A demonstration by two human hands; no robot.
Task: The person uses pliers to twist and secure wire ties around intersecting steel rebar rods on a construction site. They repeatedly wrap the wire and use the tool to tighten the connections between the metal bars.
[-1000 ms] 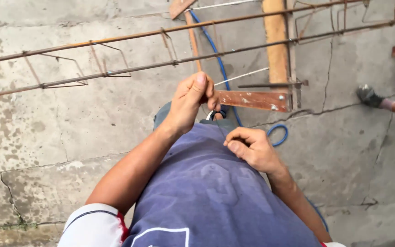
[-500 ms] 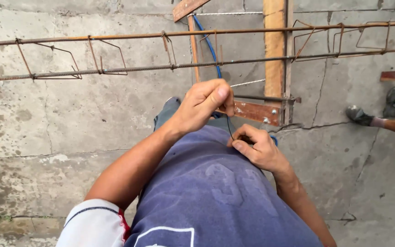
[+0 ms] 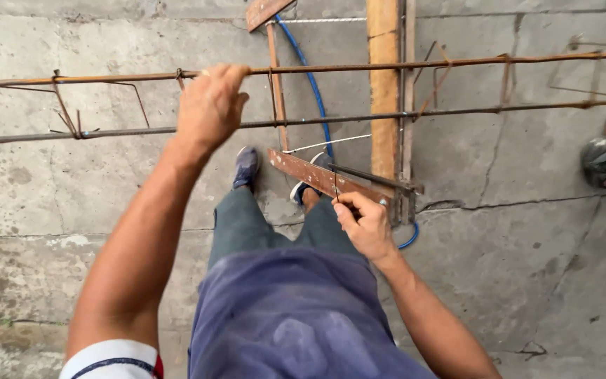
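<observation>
My left hand (image 3: 210,105) is raised and curled over the upper rusty rebar (image 3: 387,65) of a long steel cage, fingers wrapped on the bar near a stirrup. The lower rebar (image 3: 457,112) runs parallel beneath it. My right hand (image 3: 362,224) stays at waist height with fingers pinched on a thin dark tie wire (image 3: 336,184) that hangs from them. Bent wire stirrups (image 3: 68,112) link the two bars. My feet in dark shoes (image 3: 247,167) stand on the concrete below.
A wooden trestle with an orange upright (image 3: 384,91) and a reddish cross plank (image 3: 317,175) supports the cage. A blue hose (image 3: 310,77) runs across the cracked concrete floor (image 3: 527,231). Another person's shoe (image 3: 600,161) shows at the right edge.
My left hand has let go near my waist and risen up and left onto the upper rebar. The right hand has stayed low with the wire. The view has tilted downward.
</observation>
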